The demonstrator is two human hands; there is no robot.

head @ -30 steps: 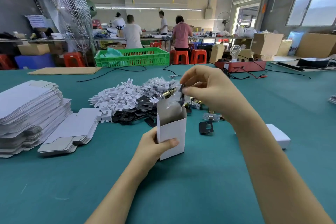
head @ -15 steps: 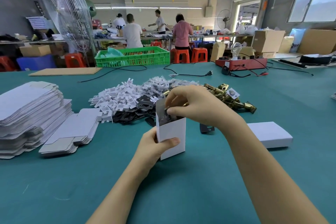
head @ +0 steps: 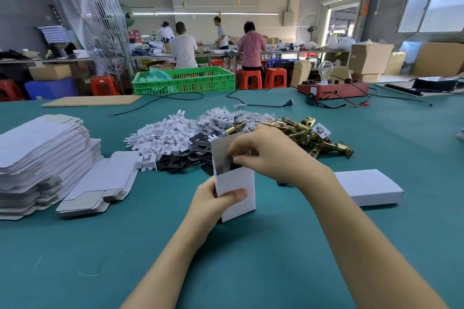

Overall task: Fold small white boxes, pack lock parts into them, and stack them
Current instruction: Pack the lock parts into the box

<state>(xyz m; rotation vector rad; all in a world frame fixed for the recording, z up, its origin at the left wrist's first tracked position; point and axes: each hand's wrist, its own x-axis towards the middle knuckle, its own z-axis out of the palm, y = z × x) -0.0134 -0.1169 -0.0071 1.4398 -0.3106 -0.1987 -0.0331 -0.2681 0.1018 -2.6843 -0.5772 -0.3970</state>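
A small white box stands upright on the green table with its top flap open. My left hand grips its lower left side. My right hand is at the box mouth, its fingertips pinched on a dark lock part inside the opening. Behind the box lie piles of white plastic pieces, black plates, bagged small parts and brass latches. A closed white box lies flat to the right.
Stacks of flat unfolded box blanks sit at the left. A green crate, a red tester box with a bulb and black cables lie at the table's far side. Several people work at benches beyond.
My right hand has come down from above the box to its mouth, carrying the part into the opening. The left hand still grips the box.
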